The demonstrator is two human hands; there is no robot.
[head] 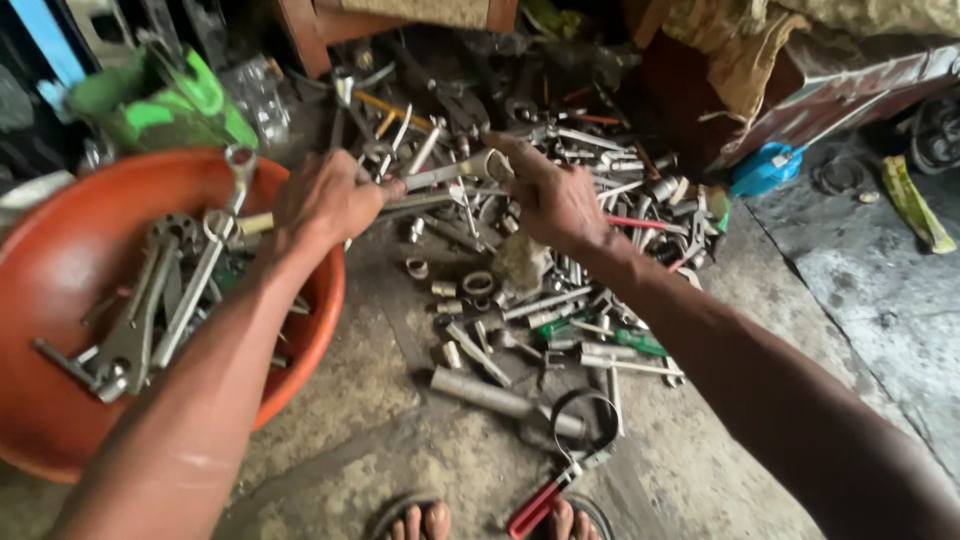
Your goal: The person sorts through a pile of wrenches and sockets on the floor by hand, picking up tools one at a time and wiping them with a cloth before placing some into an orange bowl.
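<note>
My left hand (325, 200) is closed around one end of a long metal socket wrench (450, 173), held above the floor next to the orange basin (300, 330). My right hand (555, 195) grips the same tool at its socket end, thumb pointing up. Below both hands lies a pile of spanners, sockets and metal tubes (540, 300) spread over the concrete floor. The basin on the left holds several large spanners (150, 310).
A strap wrench with a red handle (570, 450) lies near my sandalled feet (430, 520). A green plastic container (160, 100) stands at the back left, a blue object (765, 168) at the right. Wooden furniture legs (305, 35) and cloth fill the back.
</note>
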